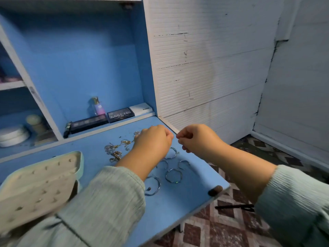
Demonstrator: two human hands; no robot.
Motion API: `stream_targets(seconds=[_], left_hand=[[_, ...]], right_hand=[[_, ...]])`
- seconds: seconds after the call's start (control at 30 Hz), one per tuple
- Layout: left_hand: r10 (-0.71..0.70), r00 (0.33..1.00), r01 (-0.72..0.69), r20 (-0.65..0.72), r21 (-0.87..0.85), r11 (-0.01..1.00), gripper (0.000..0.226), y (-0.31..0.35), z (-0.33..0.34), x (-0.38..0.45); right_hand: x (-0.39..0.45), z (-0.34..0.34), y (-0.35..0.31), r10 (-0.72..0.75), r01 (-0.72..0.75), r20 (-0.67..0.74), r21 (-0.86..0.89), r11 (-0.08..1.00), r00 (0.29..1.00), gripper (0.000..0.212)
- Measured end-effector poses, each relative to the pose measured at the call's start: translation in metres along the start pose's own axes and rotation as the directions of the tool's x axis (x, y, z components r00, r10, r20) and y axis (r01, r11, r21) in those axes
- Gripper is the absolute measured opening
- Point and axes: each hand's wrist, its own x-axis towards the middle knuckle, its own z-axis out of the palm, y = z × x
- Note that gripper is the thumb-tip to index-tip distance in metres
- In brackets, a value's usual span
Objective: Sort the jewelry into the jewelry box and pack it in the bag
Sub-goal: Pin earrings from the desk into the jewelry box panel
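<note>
An open jewelry box (41,182) with a cream, studded lining lies at the left of the blue fold-down desk (187,198). A tangle of gold and silver chains (115,148) sits mid-desk. Several silver hoops (173,176) lie near the right edge. My left hand (153,139) hovers over the desk with fingers curled, fingertips pinched together. My right hand (194,138) is level with it just to the right, also pinching. Whatever the two hands pinch between them is too thin to make out.
On the shelf behind stand a perfume bottle (97,106), dark makeup palettes (121,114) and a white box (141,108). White jars (13,135) sit in the left compartment. A dark knob (215,190) marks the desk's front corner. Patterned floor lies below right.
</note>
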Motion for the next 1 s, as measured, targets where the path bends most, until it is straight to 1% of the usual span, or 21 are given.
stream_targets(seconds=[0.07, 0.13, 0.17, 0.27, 0.33, 0.43, 0.53, 0.63, 0.83, 1.0], left_hand=[[-0.018, 1.0, 0.017, -0.026, -0.013, 1.0, 0.02, -0.006, -0.009, -0.013], [-0.037, 0.999, 0.038, -0.034, 0.01, 0.999, 0.017, -0.012, -0.017, -0.027], [-0.052, 0.998, 0.052, -0.031, 0.02, 0.998, 0.018, -0.016, -0.022, -0.034], [-0.074, 0.997, 0.076, -0.035, 0.039, 0.996, 0.023, -0.03, -0.034, -0.056], [-0.084, 0.995, 0.086, -0.048, 0.037, 0.996, 0.024, -0.04, -0.044, -0.071], [-0.101, 0.994, 0.102, -0.049, 0.022, 0.995, 0.02, -0.057, -0.06, -0.094], [-0.124, 0.991, 0.124, -0.047, -0.003, 0.992, 0.008, -0.077, -0.075, -0.117], [-0.168, 0.985, 0.167, -0.036, -0.029, 0.986, 0.008, -0.098, -0.086, -0.137], [-0.255, 0.965, 0.256, -0.064, 0.0, 0.967, 0.008, -0.136, -0.098, -0.161], [-0.275, 0.958, 0.276, -0.085, 0.004, 0.961, 0.009, -0.157, -0.101, -0.172]], right_hand=[[-0.008, 0.003, -0.012, 0.002, -0.002, 0.016, 0.047, 0.999, 1.0, 0.009], [-0.016, 0.008, -0.024, 0.008, -0.012, 0.039, 0.118, 0.993, 0.999, 0.002], [-0.021, 0.011, -0.03, 0.011, -0.018, 0.05, 0.151, 0.988, 0.999, 0.002], [-0.035, 0.021, -0.046, -0.003, -0.013, 0.086, 0.177, 0.984, 0.996, 0.013], [-0.045, 0.028, -0.057, -0.026, 0.006, 0.109, 0.182, 0.983, 0.994, 0.016], [-0.058, 0.04, -0.072, -0.058, 0.027, 0.148, 0.203, 0.979, 0.987, 0.018], [-0.069, 0.054, -0.085, -0.082, 0.036, 0.19, 0.235, 0.971, 0.978, 0.019], [-0.076, 0.07, -0.093, -0.1, 0.041, 0.226, 0.255, 0.966, 0.969, 0.019], [-0.087, 0.107, -0.108, -0.15, 0.068, 0.32, 0.254, 0.965, 0.936, 0.011], [-0.089, 0.127, -0.118, -0.243, 0.21, 0.305, 0.136, 0.968, 0.921, 0.021]])
